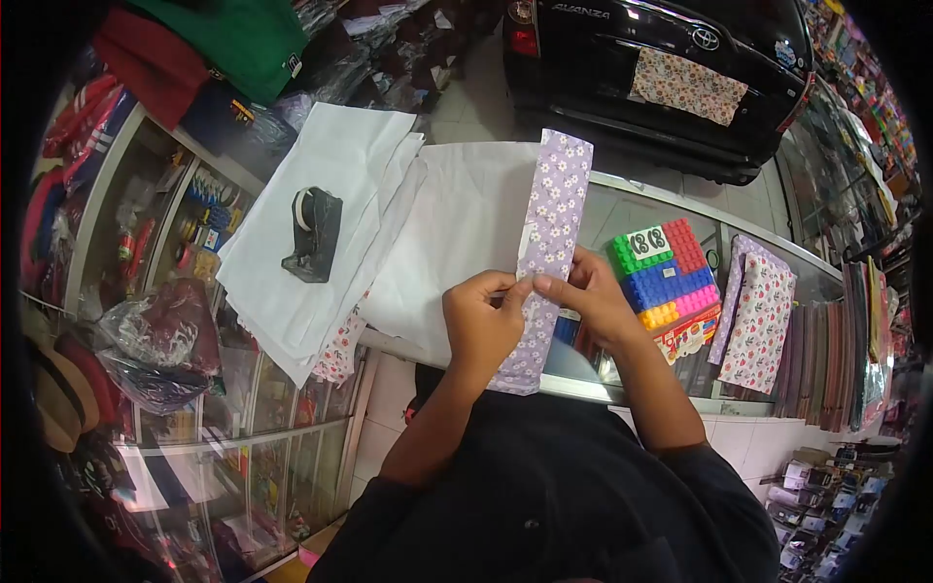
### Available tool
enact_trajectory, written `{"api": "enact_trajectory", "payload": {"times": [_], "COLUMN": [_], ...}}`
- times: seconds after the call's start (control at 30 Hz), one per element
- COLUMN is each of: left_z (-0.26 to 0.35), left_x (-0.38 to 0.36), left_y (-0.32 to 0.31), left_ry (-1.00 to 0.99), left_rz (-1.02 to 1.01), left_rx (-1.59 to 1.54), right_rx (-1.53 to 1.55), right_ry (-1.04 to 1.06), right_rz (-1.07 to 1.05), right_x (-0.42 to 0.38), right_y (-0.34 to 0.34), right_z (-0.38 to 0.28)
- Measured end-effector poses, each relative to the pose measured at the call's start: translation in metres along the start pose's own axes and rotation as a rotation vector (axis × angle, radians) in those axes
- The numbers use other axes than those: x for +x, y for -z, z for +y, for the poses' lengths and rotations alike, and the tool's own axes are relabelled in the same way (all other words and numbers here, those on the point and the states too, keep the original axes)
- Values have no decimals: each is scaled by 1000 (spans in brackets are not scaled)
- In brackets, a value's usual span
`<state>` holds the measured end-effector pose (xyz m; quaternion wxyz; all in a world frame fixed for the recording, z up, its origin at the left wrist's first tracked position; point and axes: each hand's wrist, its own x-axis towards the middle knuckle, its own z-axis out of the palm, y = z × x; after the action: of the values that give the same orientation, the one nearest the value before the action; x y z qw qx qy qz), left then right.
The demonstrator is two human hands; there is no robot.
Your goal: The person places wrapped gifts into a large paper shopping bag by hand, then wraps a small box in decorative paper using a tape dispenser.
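A sheet of wrapping paper [557,204] lies in front of me, its plain pale back [466,209] to the left and a folded strip with white flowers on purple along its right side. My left hand [481,316] is closed at the strip's left edge, thumb and fingers pinching the paper. From the right, my right hand [598,301] grips the same strip, its thumb pressed on top close to the left thumb. The fingers beneath the paper are partly hidden. Left of the sheet, a black tape dispenser [315,238] rests on a stack of white-backed sheets [364,146].
A pack of colourful building blocks [669,277] stands on the glass counter [622,206] at the right. Beyond it lie folded floral sheets [758,311] and a row of files [821,350]. Glass display cases [262,428] run along the left. A black car [651,87] is parked ahead.
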<state>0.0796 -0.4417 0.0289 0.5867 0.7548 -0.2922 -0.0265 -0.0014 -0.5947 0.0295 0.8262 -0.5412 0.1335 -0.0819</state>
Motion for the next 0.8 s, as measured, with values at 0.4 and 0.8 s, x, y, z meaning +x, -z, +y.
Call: {"api": "enact_trajectory", "payload": {"times": [0.4,0.8], "left_z": [0,3], "left_x": [5,6], "left_y": [4,1], "left_ry": [166,-352], "left_rz": [-129,99], "left_rx": [-207,348], "right_rx": [60,18], "right_ry": [-38,83], "right_rz": [39,110], "right_x": [-2,-3], "right_y": [1,-4], "right_z": [-3,4]}}
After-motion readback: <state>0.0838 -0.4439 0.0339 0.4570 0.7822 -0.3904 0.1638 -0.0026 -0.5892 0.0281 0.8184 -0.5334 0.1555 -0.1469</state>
